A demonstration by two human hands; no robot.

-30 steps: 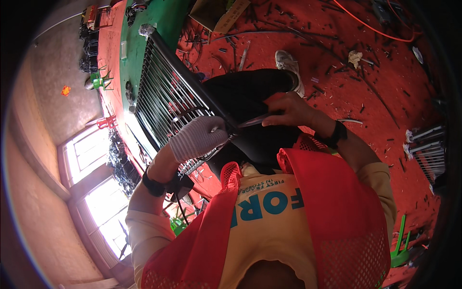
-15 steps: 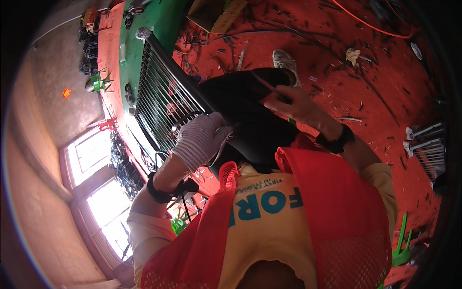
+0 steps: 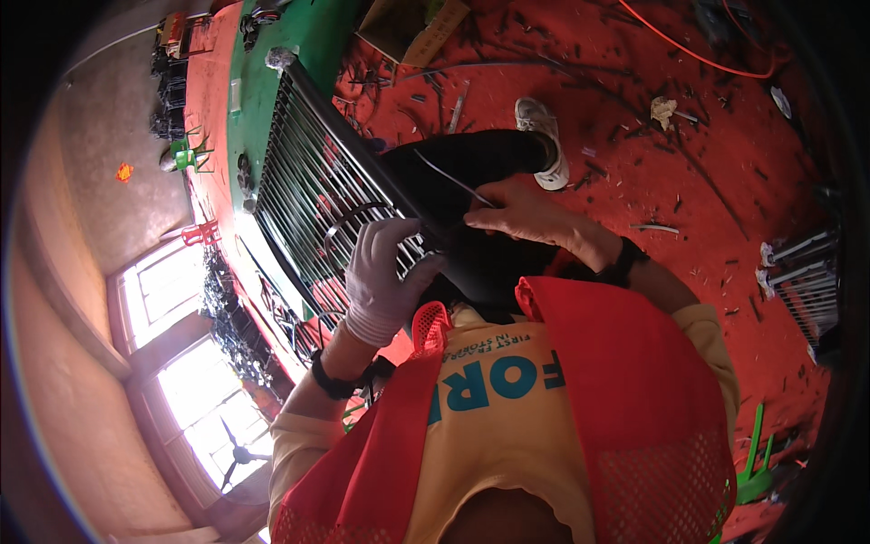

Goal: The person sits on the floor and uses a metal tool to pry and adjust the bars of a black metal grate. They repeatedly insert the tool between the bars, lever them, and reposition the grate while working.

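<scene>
A black metal frame [image 3: 349, 150] with many thin parallel bars lies slanted across my lap. My left hand [image 3: 381, 272], in a pale glove, curls around the frame's near part, fingers and thumb on either side of it. A dark flexible strip [image 3: 346, 218] loops over the bars and runs under my left fingers; whether they also hold it is hidden. Just right of the frame's thick tube, my bare right hand [image 3: 530, 216] pinches a thin, pale-looking strip or rod [image 3: 444, 172] that points up and left.
Scraps of dark strip litter the red floor [image 3: 616, 181]. An open cardboard box [image 3: 417, 36] stands at the top, beside a green surface [image 3: 272, 50]. Another barred frame [image 3: 807, 290] lies at the right, with a green stool [image 3: 754, 476] below it. An orange cord [image 3: 680, 41] crosses the upper right.
My left hand has turned and spread its fingers and thumb around the frame. My right hand has moved left and down toward the frame with the thin strip.
</scene>
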